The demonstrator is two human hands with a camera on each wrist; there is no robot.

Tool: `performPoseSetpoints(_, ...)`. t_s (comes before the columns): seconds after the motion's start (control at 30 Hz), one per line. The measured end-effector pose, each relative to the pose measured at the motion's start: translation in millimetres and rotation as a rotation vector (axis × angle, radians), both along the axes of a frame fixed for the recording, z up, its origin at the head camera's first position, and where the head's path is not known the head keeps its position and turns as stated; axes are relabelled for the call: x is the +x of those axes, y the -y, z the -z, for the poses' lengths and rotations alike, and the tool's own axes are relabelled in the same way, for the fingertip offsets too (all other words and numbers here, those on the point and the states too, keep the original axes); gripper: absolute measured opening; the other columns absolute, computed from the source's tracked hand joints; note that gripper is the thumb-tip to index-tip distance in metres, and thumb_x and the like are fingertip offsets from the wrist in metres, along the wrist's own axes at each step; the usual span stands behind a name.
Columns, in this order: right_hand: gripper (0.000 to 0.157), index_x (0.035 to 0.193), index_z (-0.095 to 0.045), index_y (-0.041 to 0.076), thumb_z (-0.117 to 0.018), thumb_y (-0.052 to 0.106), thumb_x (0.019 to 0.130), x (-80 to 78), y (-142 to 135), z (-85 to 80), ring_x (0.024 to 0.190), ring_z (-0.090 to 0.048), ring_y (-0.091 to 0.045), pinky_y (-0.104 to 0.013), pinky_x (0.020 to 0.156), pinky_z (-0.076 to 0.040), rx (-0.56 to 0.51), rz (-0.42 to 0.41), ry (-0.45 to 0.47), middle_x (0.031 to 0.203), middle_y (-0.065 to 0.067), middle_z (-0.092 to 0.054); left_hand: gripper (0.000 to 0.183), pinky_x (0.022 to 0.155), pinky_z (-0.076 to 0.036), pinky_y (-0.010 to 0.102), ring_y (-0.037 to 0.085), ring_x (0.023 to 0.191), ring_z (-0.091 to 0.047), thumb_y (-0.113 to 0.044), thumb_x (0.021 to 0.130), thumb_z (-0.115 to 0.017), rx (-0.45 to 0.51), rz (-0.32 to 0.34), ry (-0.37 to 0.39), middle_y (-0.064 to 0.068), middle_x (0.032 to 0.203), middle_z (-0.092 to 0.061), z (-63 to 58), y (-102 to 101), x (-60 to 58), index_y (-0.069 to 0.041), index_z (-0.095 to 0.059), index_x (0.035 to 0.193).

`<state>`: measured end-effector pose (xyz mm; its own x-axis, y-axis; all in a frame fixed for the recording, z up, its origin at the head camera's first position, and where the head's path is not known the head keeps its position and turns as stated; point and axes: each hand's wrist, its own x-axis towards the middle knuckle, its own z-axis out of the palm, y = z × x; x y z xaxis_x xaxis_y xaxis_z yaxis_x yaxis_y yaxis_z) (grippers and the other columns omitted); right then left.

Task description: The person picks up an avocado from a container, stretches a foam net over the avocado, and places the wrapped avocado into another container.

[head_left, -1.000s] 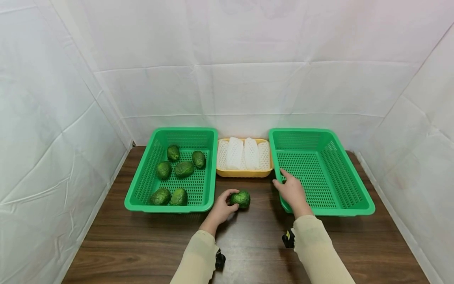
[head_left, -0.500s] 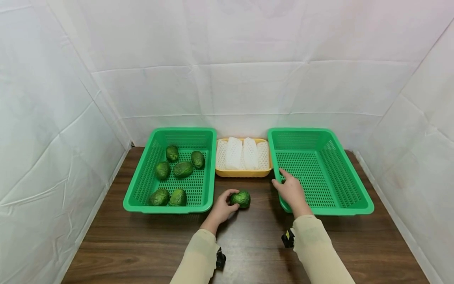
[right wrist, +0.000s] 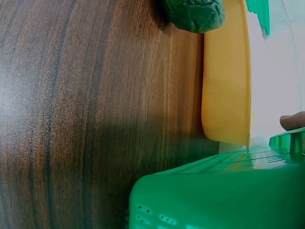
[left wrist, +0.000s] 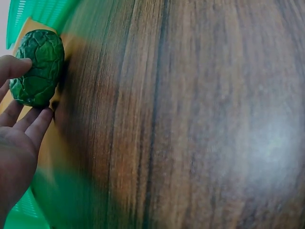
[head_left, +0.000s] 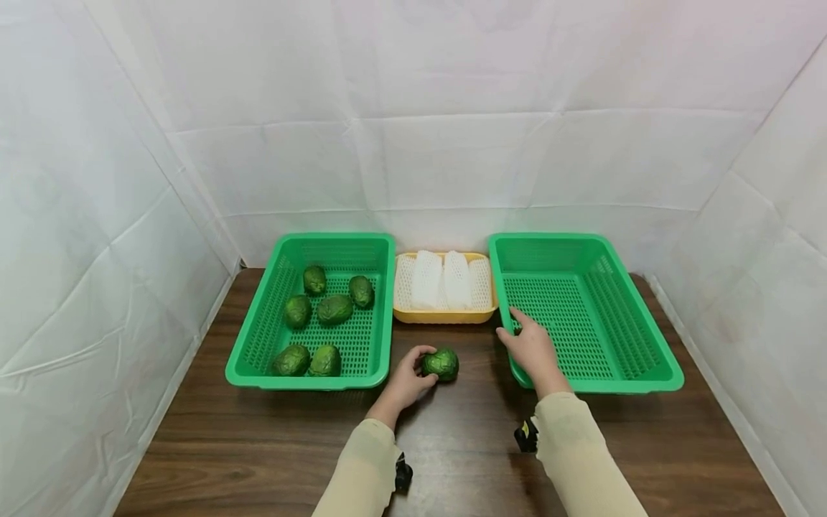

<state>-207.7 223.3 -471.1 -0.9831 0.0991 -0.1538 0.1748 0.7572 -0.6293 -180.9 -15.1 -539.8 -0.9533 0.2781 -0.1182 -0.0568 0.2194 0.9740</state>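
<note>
My left hand point(head_left: 407, 378) holds a wrinkled, dark green oval fruit point(head_left: 441, 365) at the middle of the wooden table. In the left wrist view, the thumb lies against one side of the fruit point(left wrist: 40, 67) and the fingertips touch its lower end. Several similar fruits point(head_left: 334, 309) lie in the left green basket point(head_left: 382, 359). My right hand point(head_left: 533, 350) rests at the near left rim of the right green basket point(head_left: 620, 362), its fingers relaxed, holding nothing. Only one fingertip point(right wrist: 291, 122) of it shows in the right wrist view, above the rim.
A yellow tray point(head_left: 446, 317) between the two baskets bears several white foam net sleeves point(head_left: 457, 280). White sheets point(head_left: 452, 165) hang behind and along both sides of the wooden table point(head_left: 245, 459). Black wrist cameras point(head_left: 403, 474) sit below both cuffs.
The fruit in my left hand has shifted slightly right and turned a little, with the fingers staying on it. The right hand has stayed at the basket rim.
</note>
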Motion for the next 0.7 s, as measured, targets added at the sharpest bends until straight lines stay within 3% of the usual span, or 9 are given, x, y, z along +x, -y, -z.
performPoseSetpoints(0.17,0.063,0.145,-0.031,0.009,-0.055,0.035,0.093,-0.1,-1.3,0.6,0.084,-0.057,-0.026,-0.038,0.065,-0.043,-0.003,-0.006,0.002,0.117,-0.023,-0.056,0.046,0.098,-0.035,0.051,0.041,0.125,-0.036,0.005,0.085,-0.060,0.026,-0.008,0.022,0.023,0.135,-0.038,0.3,-0.6,-0.6,-0.005,-0.047,0.128)
performPoseSetpoints(0.33,0.064,0.146,-0.030,0.011,-0.054,0.036,0.093,-0.2,-1.3,-0.8,0.076,-0.056,-0.023,-0.037,0.063,-0.042,-0.008,-0.004,0.004,0.114,-0.021,-0.058,0.048,0.099,-0.034,0.051,0.040,0.126,-0.035,0.006,0.085,-0.059,0.038,-0.011,0.002,0.024,0.136,-0.038,0.1,-1.4,-1.3,-0.003,-0.044,0.130)
performPoseSetpoints(0.7,0.063,0.145,-0.032,0.008,-0.055,0.034,0.092,0.8,-0.1,-0.4,0.076,-0.056,-0.024,-0.038,0.065,-0.043,0.003,0.000,0.002,0.112,-0.022,-0.059,0.052,0.101,-0.032,0.050,0.038,0.127,-0.034,0.006,0.085,-0.059,0.045,0.000,-0.012,0.023,0.136,-0.038,1.0,-0.5,0.1,-0.003,-0.042,0.133)
